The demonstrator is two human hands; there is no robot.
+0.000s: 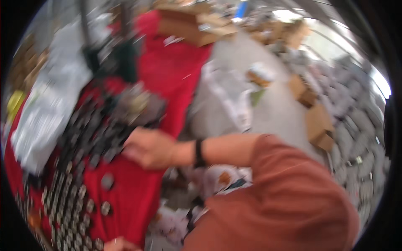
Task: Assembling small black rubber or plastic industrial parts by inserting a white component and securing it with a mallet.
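My right hand (147,148), with a dark band on its wrist, reaches over a table covered in red cloth (138,192). Its fingertips are at the edge of a heap of small black pieces (94,129); motion blur hides whether they hold one. Only a little of my left hand (121,244) shows at the lower edge, beside rows of small dark pieces with pale centres (69,209); its fingers are mostly out of sight. Two loose round pieces lie on the cloth between the hands, one of them a grey disc (107,181).
A shiny clear plastic bag (46,96) lies along the table's left side. Beyond the heap is a blurred greyish bundle (138,104). An open cardboard box (180,25) stands at the far end. Many grey wrapped bundles (356,129) and brown cartons (319,123) are to the right.
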